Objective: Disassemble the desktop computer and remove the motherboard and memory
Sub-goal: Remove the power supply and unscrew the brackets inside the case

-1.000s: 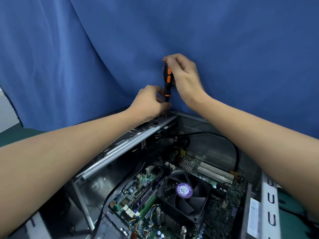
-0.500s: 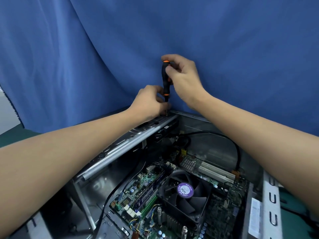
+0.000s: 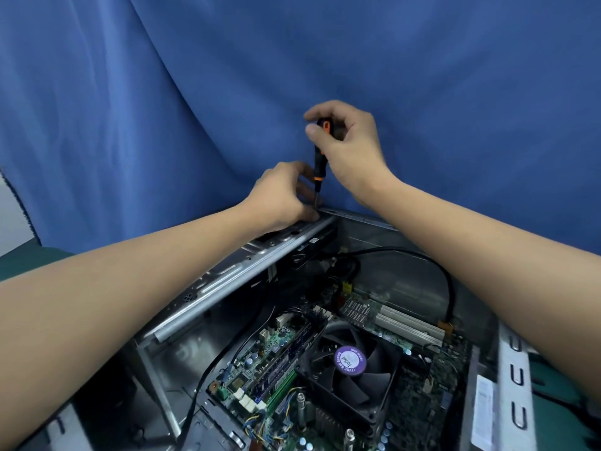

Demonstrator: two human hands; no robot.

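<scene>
A big blue cloth [image 3: 162, 92] hangs behind everything, and a bit of green table [image 3: 29, 262] shows at the left edge. The open grey metal computer case [image 3: 227, 281] sits on that table in front of you. Your right hand [image 3: 351, 148] is wrapped around the top of the black and orange screwdriver [image 3: 318, 164] and holds it straight up and down. Its thin metal tip points down at the far corner of the case. Your left hand [image 3: 283, 196] rests on the top rail at that same corner, with its fingers curled close beside the tip. You cannot tell from here if those fingers pinch the tip, hold a screw, or only steady things. The green motherboard [image 3: 260, 353] lies flat on the floor of the case, under the black square fan with the purple sticker [image 3: 357, 385]. The long thin memory sticks [image 3: 279, 372] stand in their slots just to the left of the fan. A black cable [image 3: 445, 278] loops over the far side of the board. This looks like an early step, where you work on a screw on the frame. Next you will likely need to turn the tool gently, keep the tip in the screw, and catch the screw so it does not drop onto the board.
</scene>
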